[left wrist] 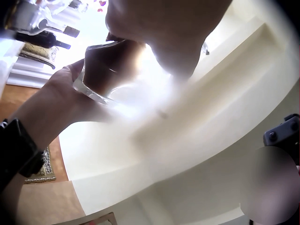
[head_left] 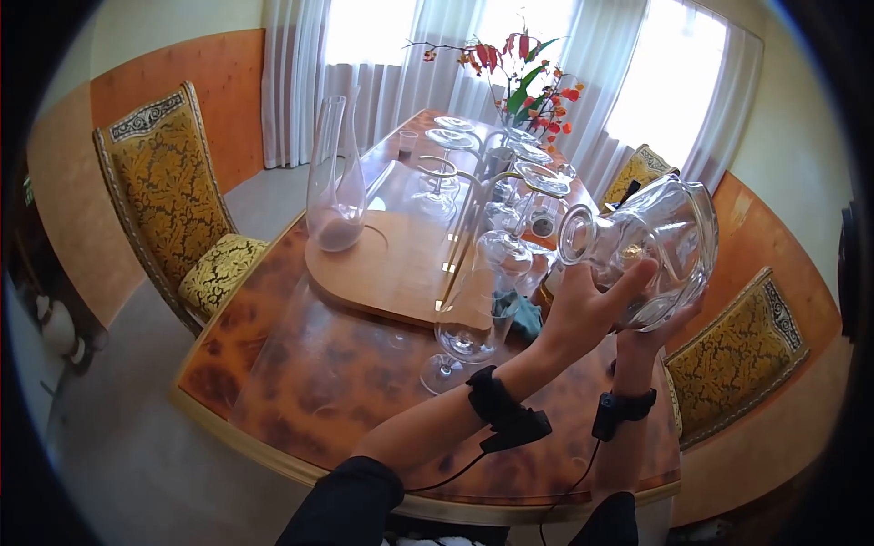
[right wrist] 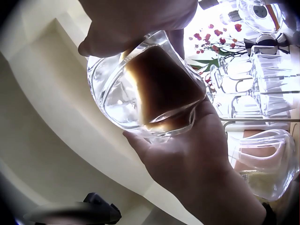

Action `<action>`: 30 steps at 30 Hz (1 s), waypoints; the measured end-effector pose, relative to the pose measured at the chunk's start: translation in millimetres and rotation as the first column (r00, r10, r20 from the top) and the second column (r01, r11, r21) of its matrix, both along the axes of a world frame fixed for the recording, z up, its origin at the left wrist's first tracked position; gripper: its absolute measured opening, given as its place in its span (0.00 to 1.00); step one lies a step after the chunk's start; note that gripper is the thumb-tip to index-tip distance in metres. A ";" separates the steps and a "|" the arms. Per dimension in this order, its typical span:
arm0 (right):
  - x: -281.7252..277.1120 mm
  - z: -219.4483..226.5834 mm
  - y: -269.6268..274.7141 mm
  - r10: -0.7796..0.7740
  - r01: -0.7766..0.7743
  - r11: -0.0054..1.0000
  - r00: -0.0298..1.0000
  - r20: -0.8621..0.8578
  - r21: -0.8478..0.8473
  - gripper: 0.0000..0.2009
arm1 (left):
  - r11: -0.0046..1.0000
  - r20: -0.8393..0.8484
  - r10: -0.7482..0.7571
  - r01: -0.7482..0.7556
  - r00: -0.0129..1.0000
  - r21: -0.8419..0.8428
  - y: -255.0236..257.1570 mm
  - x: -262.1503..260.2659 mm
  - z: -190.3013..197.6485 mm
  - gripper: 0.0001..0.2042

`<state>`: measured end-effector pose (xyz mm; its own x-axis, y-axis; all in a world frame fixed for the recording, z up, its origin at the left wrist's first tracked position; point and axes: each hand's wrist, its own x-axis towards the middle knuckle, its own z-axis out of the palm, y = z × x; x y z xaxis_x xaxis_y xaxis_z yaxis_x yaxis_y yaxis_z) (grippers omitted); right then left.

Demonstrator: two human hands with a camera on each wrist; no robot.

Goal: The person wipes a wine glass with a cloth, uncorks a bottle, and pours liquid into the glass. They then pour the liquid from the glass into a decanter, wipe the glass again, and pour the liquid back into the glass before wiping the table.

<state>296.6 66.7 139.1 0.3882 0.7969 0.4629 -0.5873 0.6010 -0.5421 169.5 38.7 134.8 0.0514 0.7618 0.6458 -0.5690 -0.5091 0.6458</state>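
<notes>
Both hands hold a clear glass decanter [head_left: 669, 241] sideways above the right part of the table, its narrow flared neck pointing left in the head view. My left hand [head_left: 587, 305] grips it near the neck, thumb lying over the body. From below and behind, my right hand [head_left: 663, 331] cups the wider, wavy end, its fingers partly hidden by glass. Through that end, the right wrist view shows a dark brown patch in the decanter [right wrist: 164, 84]. Beneath the left forearm stands an upright wine glass [head_left: 466, 341].
A metal rack [head_left: 473, 209] with hanging stemmed glasses stands on a wooden board [head_left: 401, 282]. A tall glass decanter [head_left: 335, 196] sits on the board's left. Beside the rack lies a teal cloth [head_left: 523, 318]. Patterned chairs [head_left: 168, 173] flank the table [head_left: 300, 382]; red flowers [head_left: 537, 91] are at the back.
</notes>
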 end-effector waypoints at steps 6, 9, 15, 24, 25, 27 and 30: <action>-8.1 1.6 5.1 -0.101 0.103 0.993 0.995 0.026 -0.053 0.40 | 0.998 0.120 0.056 -0.052 0.991 -0.039 14.4 7.1 -10.9 0.38; -11.7 2.7 7.4 -0.094 0.096 0.993 0.995 0.038 -0.064 0.39 | 0.995 0.189 0.079 -0.067 0.979 -0.074 15.3 8.5 -13.9 0.39; -7.0 4.2 12.4 -0.103 0.109 0.993 0.988 0.113 -0.049 0.39 | 0.990 0.350 0.075 -0.027 0.934 -0.141 11.4 16.4 -17.8 0.39; 0.3 3.8 20.8 0.041 -0.032 0.999 0.970 0.240 -0.042 0.40 | 0.970 0.508 0.222 -0.138 0.832 -0.199 13.5 25.3 -27.7 0.31; 0.8 5.0 21.9 0.054 -0.045 0.998 0.968 0.244 -0.044 0.40 | 0.976 0.536 0.204 -0.126 0.819 -0.180 13.5 24.9 -27.7 0.33; -1.2 7.5 21.9 0.069 -0.059 0.997 0.966 0.248 -0.046 0.40 | 0.972 0.549 0.210 -0.112 0.809 -0.206 10.7 26.8 -27.8 0.35; -8.2 15.9 18.1 0.084 -0.072 0.995 0.971 0.223 -0.062 0.39 | 0.966 0.566 0.222 -0.102 0.794 -0.236 5.7 25.1 -24.6 0.38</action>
